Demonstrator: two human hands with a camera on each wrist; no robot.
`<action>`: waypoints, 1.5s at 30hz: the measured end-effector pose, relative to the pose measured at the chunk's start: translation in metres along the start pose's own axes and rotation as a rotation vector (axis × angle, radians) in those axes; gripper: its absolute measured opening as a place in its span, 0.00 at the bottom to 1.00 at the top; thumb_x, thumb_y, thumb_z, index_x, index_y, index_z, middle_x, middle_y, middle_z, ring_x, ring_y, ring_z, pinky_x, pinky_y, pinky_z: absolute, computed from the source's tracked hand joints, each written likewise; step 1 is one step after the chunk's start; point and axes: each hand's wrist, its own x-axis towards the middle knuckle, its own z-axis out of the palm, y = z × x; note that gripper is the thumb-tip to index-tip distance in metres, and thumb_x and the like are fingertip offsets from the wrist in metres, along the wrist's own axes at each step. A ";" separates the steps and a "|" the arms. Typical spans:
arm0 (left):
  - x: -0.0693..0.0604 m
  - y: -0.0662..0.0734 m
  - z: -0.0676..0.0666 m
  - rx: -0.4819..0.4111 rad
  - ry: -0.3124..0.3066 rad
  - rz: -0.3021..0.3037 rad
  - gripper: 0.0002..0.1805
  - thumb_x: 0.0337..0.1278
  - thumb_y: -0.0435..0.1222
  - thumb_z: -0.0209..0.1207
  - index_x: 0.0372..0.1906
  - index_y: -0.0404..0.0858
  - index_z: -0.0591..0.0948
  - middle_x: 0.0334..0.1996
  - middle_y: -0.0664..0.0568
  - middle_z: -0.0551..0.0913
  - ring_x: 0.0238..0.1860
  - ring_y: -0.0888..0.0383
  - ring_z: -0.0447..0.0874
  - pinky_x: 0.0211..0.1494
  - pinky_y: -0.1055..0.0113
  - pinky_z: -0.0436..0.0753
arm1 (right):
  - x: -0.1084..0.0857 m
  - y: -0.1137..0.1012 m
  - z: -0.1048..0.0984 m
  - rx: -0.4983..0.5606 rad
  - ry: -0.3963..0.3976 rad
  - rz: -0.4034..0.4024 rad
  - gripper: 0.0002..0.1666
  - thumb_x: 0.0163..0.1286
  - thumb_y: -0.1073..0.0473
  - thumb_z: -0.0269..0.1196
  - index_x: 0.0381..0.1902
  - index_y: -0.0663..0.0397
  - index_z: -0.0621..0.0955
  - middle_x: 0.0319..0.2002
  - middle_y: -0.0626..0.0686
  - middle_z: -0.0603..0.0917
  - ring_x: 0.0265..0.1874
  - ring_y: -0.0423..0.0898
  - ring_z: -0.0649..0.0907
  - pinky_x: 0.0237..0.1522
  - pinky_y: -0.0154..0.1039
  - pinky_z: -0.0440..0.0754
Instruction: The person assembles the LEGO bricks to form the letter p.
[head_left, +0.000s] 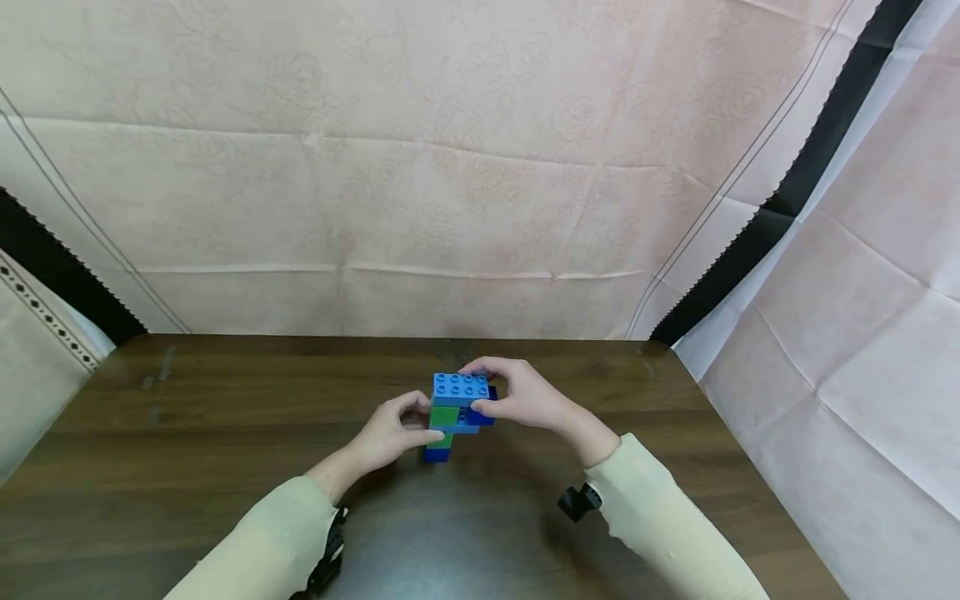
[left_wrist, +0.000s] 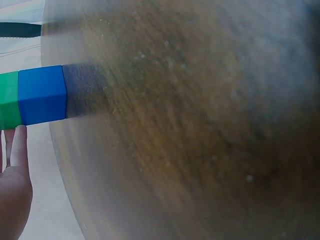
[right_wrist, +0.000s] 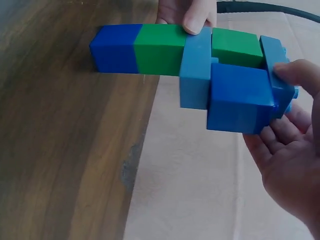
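Observation:
Toy building bricks are joined in an upright tower, its dark blue bottom brick [left_wrist: 42, 95] low over the tabletop. Above that come a lower green brick [right_wrist: 160, 49] and a wider light blue brick [right_wrist: 195, 75]. An upper green brick [right_wrist: 237, 47] and a dark blue brick [right_wrist: 241, 100] sit side by side under the studded light blue top brick [head_left: 461, 390]. My left hand [head_left: 388, 433] grips the tower's left side, thumb near the middle light blue brick. My right hand [head_left: 534, 402] holds the upper right, its thumb against the top brick in the right wrist view.
A dark brown wooden table [head_left: 225, 433] lies under the hands. Pale patterned cloth [head_left: 450, 208] hangs behind its far edge and at the sides, with black strips [head_left: 817, 142] at the corners. Both sleeves [head_left: 262, 542] are pale, with black wrist devices [head_left: 577, 503].

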 end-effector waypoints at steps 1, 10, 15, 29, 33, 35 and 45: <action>0.000 0.000 0.001 0.000 0.000 0.005 0.18 0.50 0.41 0.66 0.43 0.36 0.76 0.44 0.43 0.80 0.45 0.55 0.79 0.56 0.56 0.79 | 0.000 0.000 0.001 0.010 0.008 0.001 0.26 0.61 0.55 0.66 0.56 0.53 0.74 0.51 0.53 0.80 0.46 0.48 0.77 0.50 0.41 0.79; -0.001 0.000 0.001 0.008 -0.011 0.031 0.17 0.51 0.41 0.66 0.43 0.36 0.76 0.43 0.45 0.80 0.46 0.55 0.79 0.56 0.56 0.79 | 0.009 0.001 0.015 0.119 0.077 -0.050 0.27 0.62 0.54 0.65 0.58 0.52 0.75 0.55 0.55 0.79 0.48 0.48 0.77 0.49 0.39 0.79; 0.001 -0.003 0.002 0.006 -0.025 0.049 0.18 0.52 0.42 0.65 0.43 0.35 0.75 0.44 0.43 0.80 0.46 0.54 0.79 0.54 0.57 0.80 | 0.011 -0.002 0.016 0.086 0.101 -0.091 0.21 0.62 0.56 0.65 0.54 0.52 0.79 0.48 0.54 0.82 0.41 0.45 0.79 0.43 0.34 0.80; 0.001 0.001 -0.001 -0.005 -0.033 0.043 0.18 0.52 0.42 0.65 0.42 0.37 0.75 0.43 0.45 0.79 0.45 0.54 0.78 0.53 0.58 0.80 | 0.012 -0.005 0.012 -0.007 0.089 -0.175 0.22 0.62 0.57 0.65 0.53 0.55 0.80 0.44 0.55 0.82 0.38 0.43 0.80 0.39 0.30 0.81; 0.000 0.001 -0.002 -0.002 -0.029 0.039 0.17 0.52 0.42 0.65 0.42 0.37 0.75 0.42 0.47 0.80 0.45 0.55 0.78 0.53 0.59 0.80 | 0.012 -0.006 0.012 -0.044 0.093 -0.199 0.22 0.61 0.57 0.65 0.53 0.55 0.80 0.44 0.54 0.82 0.38 0.43 0.80 0.38 0.29 0.80; -0.001 0.001 -0.002 -0.003 -0.025 0.030 0.16 0.52 0.41 0.65 0.42 0.38 0.75 0.42 0.47 0.80 0.45 0.55 0.78 0.53 0.59 0.80 | 0.012 -0.006 0.013 -0.058 0.095 -0.209 0.22 0.61 0.57 0.65 0.53 0.56 0.80 0.44 0.55 0.82 0.38 0.43 0.80 0.38 0.29 0.81; -0.002 0.001 -0.001 0.002 -0.019 0.030 0.16 0.52 0.41 0.65 0.42 0.39 0.76 0.43 0.48 0.80 0.45 0.55 0.78 0.54 0.57 0.80 | 0.012 -0.008 0.013 -0.143 0.079 -0.228 0.22 0.60 0.56 0.66 0.53 0.55 0.80 0.45 0.55 0.83 0.39 0.43 0.81 0.39 0.27 0.81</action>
